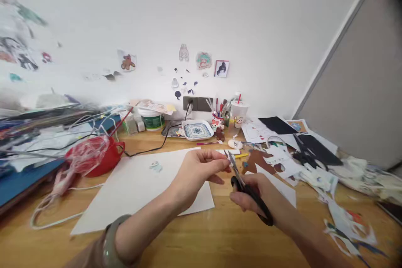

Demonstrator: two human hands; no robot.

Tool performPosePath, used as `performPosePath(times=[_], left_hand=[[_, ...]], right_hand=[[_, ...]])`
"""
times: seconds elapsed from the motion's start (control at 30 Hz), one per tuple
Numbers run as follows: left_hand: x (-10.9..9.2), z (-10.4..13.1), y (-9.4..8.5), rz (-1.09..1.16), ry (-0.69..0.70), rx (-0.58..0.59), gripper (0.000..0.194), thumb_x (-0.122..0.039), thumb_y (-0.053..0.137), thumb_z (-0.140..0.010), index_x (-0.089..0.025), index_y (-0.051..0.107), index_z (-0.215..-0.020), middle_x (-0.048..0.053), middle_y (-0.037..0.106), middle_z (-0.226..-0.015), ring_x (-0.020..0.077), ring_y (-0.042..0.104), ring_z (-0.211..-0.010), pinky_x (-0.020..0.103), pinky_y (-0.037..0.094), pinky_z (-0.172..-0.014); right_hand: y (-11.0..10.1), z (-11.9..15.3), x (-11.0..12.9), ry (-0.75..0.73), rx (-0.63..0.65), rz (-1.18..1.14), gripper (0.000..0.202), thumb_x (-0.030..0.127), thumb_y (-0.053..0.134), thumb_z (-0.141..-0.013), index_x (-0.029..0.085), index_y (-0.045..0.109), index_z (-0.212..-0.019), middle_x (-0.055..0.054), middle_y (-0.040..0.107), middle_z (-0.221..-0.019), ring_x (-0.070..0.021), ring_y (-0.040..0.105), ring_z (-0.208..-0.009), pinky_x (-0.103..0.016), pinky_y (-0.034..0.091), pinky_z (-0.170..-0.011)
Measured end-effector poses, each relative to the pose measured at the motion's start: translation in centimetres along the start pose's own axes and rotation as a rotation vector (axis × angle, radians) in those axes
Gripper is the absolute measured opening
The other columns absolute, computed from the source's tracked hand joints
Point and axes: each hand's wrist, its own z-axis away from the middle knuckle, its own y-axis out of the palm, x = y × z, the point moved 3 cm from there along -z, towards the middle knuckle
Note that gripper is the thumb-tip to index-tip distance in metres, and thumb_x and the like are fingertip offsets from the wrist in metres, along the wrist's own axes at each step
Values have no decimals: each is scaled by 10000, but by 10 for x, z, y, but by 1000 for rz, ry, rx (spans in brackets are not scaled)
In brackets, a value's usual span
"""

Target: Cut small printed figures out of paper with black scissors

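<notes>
Above the front of the wooden desk, my left hand (197, 173) is closed in a pinch on a small piece of white paper (231, 158), mostly hidden by the fingertips. My right hand (262, 190) grips black-handled scissors (238, 177). Their blades point up and away from me, slightly apart, beside the left fingertips and at the paper piece. Left of and below my left hand lies a large white sheet (135, 192). On that sheet rests a small pale-green cutout (155, 166).
Paper scraps (317, 176) and a second pair of scissors (306, 153) cover the right side. A red pot (105, 159) stands left, near trailing cords. At the back are a patterned tray (197, 130), a lidded cup with a straw (238, 115) and a white tub (151, 119).
</notes>
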Motion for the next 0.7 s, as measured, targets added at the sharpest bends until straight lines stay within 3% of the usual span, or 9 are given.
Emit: performPosePath(times=[0.7], left_hand=[[-5,-2,-2,-29,-25,34,93,-229,628,-664,-140,599,-655,5,590,-664,86,543,-651,146,433,-497]], right_hand=[[0,2,-1,34,-24,33,309,369,484,-766,185,342,-563,54,262,-545,-90,246,-502,-225,183,-440]])
